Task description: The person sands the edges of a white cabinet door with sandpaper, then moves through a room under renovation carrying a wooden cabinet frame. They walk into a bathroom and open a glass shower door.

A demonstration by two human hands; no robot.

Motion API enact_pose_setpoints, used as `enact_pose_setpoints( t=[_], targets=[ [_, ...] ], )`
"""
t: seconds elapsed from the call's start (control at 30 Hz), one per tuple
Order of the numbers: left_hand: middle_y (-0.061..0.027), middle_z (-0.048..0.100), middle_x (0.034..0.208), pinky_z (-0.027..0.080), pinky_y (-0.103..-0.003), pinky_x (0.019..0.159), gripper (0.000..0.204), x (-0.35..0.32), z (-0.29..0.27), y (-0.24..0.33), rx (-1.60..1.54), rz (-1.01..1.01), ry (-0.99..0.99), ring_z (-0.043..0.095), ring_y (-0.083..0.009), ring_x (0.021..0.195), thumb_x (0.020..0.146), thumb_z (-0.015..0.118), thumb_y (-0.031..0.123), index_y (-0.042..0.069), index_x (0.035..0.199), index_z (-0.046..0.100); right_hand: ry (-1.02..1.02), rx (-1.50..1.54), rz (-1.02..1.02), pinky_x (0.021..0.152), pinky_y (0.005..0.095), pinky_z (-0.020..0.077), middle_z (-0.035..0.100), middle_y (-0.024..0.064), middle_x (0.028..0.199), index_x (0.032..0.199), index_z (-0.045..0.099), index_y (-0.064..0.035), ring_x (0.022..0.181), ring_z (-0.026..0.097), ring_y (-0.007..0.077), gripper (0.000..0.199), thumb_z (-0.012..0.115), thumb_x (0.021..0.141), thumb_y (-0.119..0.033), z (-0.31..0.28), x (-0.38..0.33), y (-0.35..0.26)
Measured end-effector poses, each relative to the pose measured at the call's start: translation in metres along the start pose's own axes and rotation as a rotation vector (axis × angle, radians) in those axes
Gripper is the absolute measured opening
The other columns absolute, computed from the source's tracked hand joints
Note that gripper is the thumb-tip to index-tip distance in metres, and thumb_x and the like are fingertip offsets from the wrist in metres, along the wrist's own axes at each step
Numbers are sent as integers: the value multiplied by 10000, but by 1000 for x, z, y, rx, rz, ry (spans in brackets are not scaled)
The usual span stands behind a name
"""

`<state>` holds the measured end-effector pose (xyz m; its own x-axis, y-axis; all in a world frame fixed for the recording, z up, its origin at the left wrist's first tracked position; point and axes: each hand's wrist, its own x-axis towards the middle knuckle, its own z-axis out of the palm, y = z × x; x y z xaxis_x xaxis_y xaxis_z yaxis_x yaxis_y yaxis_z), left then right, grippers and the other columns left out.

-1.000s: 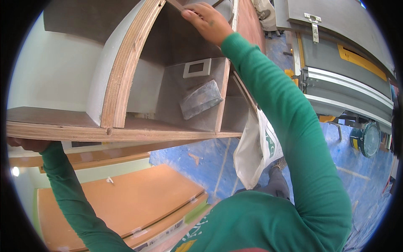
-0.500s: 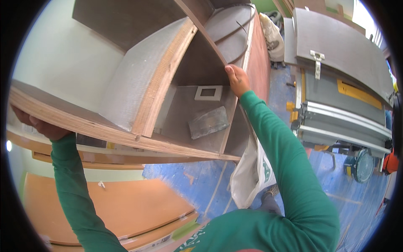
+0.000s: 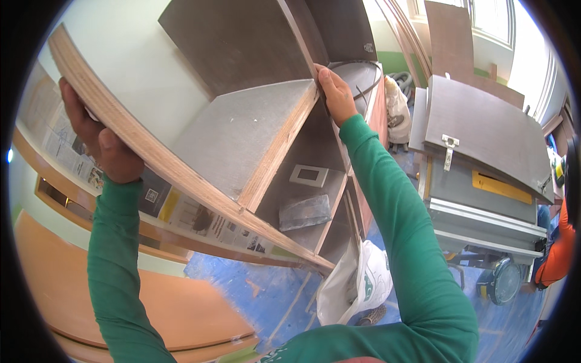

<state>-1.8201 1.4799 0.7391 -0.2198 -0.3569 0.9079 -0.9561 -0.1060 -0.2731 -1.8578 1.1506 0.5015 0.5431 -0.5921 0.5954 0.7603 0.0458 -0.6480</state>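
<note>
A dark-brown cabinet carcass with raw plywood edges fills the upper left. My left hand (image 3: 100, 136) lies against the outer face of its long side panel (image 3: 151, 163), fingers stretched along it. My right hand (image 3: 336, 97) grips the front edge of the dividing panel (image 3: 296, 27), its far fingers partly hidden. Between my hands a thick grey shelf (image 3: 248, 121) with a bare wood edge sits in the carcass. In the compartment beside it lie a pale square frame (image 3: 308, 175) and a greyish, plastic-looking packet (image 3: 304, 213).
Newspaper (image 3: 193, 218) covers a surface left of the carcass, above orange-brown panels (image 3: 175, 308). A white bag (image 3: 357, 284) hangs by the lower corner. Right stands a table saw (image 3: 484, 230) with a grey board (image 3: 490, 133) on top. A person's orange sleeve (image 3: 557, 248) shows at the far right.
My left hand has come higher along the side panel, and more of its fingers show. The carcass sits at a steeper slant in view. My right hand is slightly higher, still on the divider.
</note>
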Motion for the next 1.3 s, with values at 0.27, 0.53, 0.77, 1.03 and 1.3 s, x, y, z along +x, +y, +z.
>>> enact_pose_setpoints(
  t=[0.27,0.53,0.77,1.03,1.3],
  targets=[
    [-197,150,1668,238,-495,1226,858,6,10,-2,11,111,32,215,-369,1521,980,333,622,60,1609,178,81,-270,-19,909,254,453,674,-1,1053,1292,640,50,975,575,106,512,585,1050,-398,27,68,-51],
    [-248,203,1643,224,-513,1216,815,8,0,-2,89,193,22,237,-405,1504,974,379,518,-4,1583,239,89,-418,-225,703,316,443,567,13,732,935,694,14,723,499,134,499,575,1024,-462,84,143,-118],
    [-263,229,1636,199,-493,1225,802,7,-4,2,163,192,26,251,-407,1499,989,374,518,-34,1564,279,48,-491,-277,722,407,485,639,125,750,886,696,29,726,600,247,537,527,1033,-458,110,203,-152],
    [-258,245,1632,207,-491,1226,812,3,-7,2,170,182,32,263,-401,1499,1001,363,551,-28,1565,287,115,-836,-441,936,502,479,739,248,1060,1025,753,-10,1032,702,375,680,436,1022,-611,120,220,-145],
    [-175,173,1678,160,-526,1248,853,-6,-4,-12,-57,72,15,145,-374,1547,964,429,562,47,1610,217,142,-1254,-462,690,402,541,654,108,792,956,663,-133,787,663,304,223,498,1041,-257,84,109,-78]
  ],
)
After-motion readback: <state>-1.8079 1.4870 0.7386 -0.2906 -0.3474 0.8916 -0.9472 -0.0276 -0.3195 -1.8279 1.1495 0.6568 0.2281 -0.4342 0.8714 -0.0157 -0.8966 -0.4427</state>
